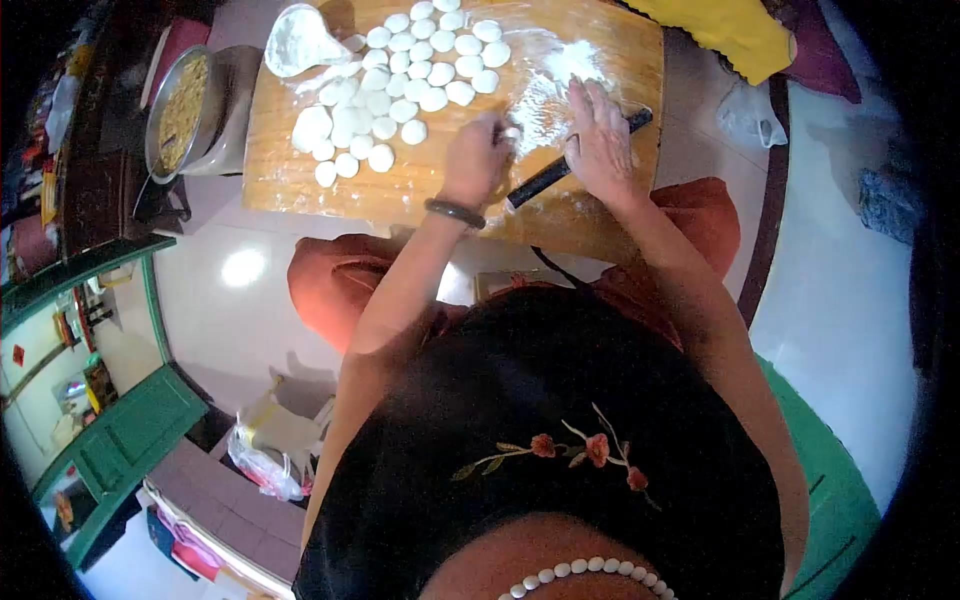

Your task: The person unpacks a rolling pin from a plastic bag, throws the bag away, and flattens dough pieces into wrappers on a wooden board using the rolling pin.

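Observation:
My left hand point(482, 155) is closed at the board's middle, fingertips around a small white dough piece point(513, 134) by the flour. My right hand point(600, 140) lies with fingers extended on the dark rolling pin point(555, 172), palm over its upper half. The pin rests diagonally on the wooden board point(300, 190). Loose flour point(545, 100) is spread just beyond both hands. Several round white dough pieces point(413, 131) cover the board's left and far middle parts. A larger mass of white dough point(298, 40) is at the far left.
A metal bowl of yellowish filling point(185, 110) stands left of the board. Yellow cloth point(720, 35) hangs at the far right corner, near a clear plastic bag point(750, 115). My knees are under the board's near edge. Another plastic bag point(265, 465) is at lower left.

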Demonstrator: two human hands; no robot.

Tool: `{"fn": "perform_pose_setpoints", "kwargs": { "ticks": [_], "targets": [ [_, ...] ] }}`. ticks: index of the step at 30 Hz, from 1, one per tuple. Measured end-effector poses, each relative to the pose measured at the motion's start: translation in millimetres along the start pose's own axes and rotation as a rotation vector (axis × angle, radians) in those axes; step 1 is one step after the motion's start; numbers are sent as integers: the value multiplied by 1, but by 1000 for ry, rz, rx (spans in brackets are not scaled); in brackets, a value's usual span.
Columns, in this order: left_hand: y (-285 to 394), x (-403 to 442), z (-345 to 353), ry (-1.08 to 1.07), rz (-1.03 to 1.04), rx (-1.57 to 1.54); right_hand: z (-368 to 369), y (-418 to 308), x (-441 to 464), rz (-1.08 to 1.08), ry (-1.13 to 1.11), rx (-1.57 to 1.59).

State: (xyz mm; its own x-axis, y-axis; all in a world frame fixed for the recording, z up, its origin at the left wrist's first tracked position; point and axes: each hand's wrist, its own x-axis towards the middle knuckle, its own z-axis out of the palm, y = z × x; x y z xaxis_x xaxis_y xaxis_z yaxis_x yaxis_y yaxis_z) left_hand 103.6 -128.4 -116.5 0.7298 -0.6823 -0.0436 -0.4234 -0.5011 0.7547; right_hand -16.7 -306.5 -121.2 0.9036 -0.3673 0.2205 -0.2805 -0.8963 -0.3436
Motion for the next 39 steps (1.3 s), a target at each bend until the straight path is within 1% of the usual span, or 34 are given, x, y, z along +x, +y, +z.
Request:
{"fn": "perform_pose_setpoints", "kwargs": {
  "ticks": [3,4,7,9,10,12,15,16,17,18,19,21,22,25,26,29,30,31,33,34,36,37,39],
  "targets": [
    [11,13,17,-68,252,-208,3,4,3,31,-17,-19],
    [15,16,21,-87,246,-185,7,6,4,16,9,-32],
    [5,28,31,-129,410,-99,22,10,13,-29,53,-79],
    [8,34,29,-187,328,-119,23,4,31,-45,53,-126],
    [10,37,29,-201,269,-114,23,-1,38,-22,56,-76],
    [11,42,27,-217,115,-137,30,-3,56,35,58,-92],
    [2,41,27,-114,267,-151,34,-5,47,81,33,-102],
    [-5,36,33,-23,284,-235,31,-1,33,75,8,-112],
    [13,28,22,-71,94,-190,27,4,19,69,-22,-123],
    [18,22,18,-54,9,-234,20,7,5,78,-72,-161],
    [20,18,17,-40,-74,-275,21,6,2,91,-79,-133],
    [12,10,27,-83,-34,-201,18,4,-2,137,-81,-85],
    [12,8,29,-100,-14,-167,20,4,6,70,-30,-64],
    [23,14,26,-35,122,151,24,-4,43,-9,-14,-98],
    [24,21,21,-129,63,111,25,-11,55,29,-44,-112],
    [11,37,23,-151,119,-3,30,-12,60,62,5,-135],
    [9,36,20,-146,156,-21,25,-10,49,67,-10,-103],
    [10,35,16,-147,98,-93,34,-2,32,75,15,-136],
    [9,27,11,-155,-30,-239,18,0,2,116,-77,-171],
    [9,25,8,-169,-74,-262,23,1,0,111,-71,-157],
    [1,16,24,-182,-80,-299,30,8,0,119,-57,-144],
    [3,15,29,-177,-79,-322,27,4,7,72,-51,-83],
    [15,24,25,-184,-19,-78,19,-7,34,6,-24,-54]
  ]
}}
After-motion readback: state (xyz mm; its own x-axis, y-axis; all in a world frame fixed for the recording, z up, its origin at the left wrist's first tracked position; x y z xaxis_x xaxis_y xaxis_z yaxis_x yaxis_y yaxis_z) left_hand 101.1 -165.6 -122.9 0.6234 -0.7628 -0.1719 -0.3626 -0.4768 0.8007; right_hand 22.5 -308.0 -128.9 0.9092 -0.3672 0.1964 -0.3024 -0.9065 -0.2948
